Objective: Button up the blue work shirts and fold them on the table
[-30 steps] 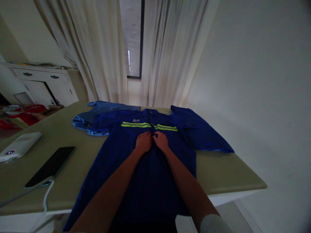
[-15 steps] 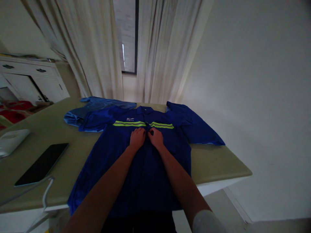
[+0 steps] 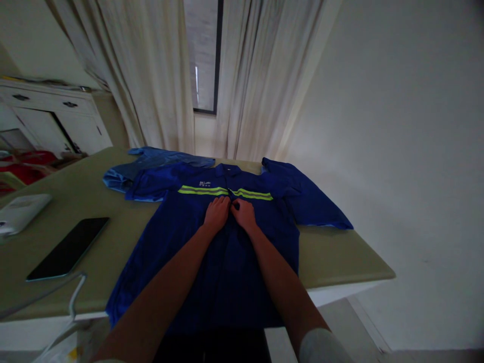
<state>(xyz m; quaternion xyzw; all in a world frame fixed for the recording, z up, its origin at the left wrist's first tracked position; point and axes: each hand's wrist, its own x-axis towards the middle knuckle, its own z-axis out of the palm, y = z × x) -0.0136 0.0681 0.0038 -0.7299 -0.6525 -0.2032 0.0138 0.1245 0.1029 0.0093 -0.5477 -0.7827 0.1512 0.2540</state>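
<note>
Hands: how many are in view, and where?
2: the left hand and the right hand, side by side at the blue shirt front, just below its yellow stripes. No other shows.

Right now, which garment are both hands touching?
The dark-blue cloth shirt with yellow-green chest stripes; the other blue cloth behind it lies untouched, unstriped.

One striped shirt (image 3: pixel 236 267); on it, one left hand (image 3: pixel 217 214), one right hand (image 3: pixel 244 214) and two band sections (image 3: pixel 203 190). Left of the shirt, one phone (image 3: pixel 68 249) and one white device (image 3: pixel 24 214); beyond it, two curtains (image 3: pixel 151 75) and one window (image 3: pixel 204 55).
</note>
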